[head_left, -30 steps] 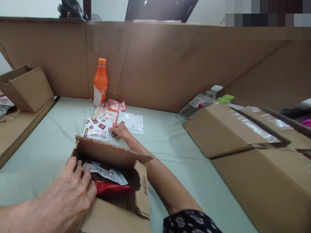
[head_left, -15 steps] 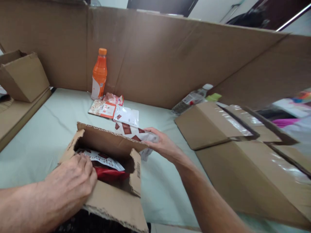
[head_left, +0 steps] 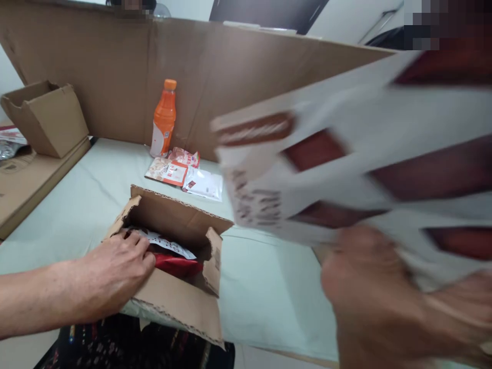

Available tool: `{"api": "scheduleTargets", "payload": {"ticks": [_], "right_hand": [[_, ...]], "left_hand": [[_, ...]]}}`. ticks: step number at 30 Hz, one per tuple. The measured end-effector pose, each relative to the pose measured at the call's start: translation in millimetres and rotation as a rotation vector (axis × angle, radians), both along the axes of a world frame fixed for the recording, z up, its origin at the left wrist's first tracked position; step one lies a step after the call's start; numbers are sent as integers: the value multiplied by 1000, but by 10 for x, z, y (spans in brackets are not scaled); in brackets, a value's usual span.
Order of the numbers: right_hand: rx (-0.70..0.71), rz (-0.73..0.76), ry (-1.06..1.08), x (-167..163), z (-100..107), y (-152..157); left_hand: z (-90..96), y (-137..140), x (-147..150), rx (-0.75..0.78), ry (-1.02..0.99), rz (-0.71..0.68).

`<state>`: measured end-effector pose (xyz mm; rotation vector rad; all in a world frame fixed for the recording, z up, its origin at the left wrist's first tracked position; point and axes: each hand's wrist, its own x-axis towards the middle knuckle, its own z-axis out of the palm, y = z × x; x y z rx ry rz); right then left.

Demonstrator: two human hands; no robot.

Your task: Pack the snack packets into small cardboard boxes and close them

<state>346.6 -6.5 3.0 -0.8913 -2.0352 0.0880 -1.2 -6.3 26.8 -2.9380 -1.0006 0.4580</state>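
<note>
A small open cardboard box (head_left: pixel 179 207) stands in front of me, its torn flaps spread. Inside lie a white packet with dark lettering (head_left: pixel 169 244) and a red packet (head_left: pixel 179 265). My left hand (head_left: pixel 121 266) reaches over the box's left side, its curled fingers closed at the left end of the white packet; the fingertips are partly hidden. Close to the camera, my right hand (head_left: pixel 376 292) grips the lower edge of a large white pouch with brown squares (head_left: pixel 346 189). Both hand and pouch are blurred by motion.
An orange drink bottle (head_left: pixel 164 120) stands against a tall cardboard wall (head_left: pixel 103 77). Several flat packets, including a white sachet (head_left: pixel 203 184), lie before it. Another cardboard box (head_left: pixel 57 123) stands on a larger box (head_left: pixel 46 179) at left. The pouch hides much of the right side.
My right hand has lifted the white pouch from behind the small box, up and right, close to the camera. My left hand stays at the box's left side. The view has shifted slightly.
</note>
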Motion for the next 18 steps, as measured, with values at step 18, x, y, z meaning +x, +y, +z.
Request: {"api": "scheduleTargets", "payload": {"ticks": [18], "right_hand": [[-715, 39, -980, -1448, 276, 421]], "left_hand": [[-13, -22, -43, 31, -66, -10]]}}
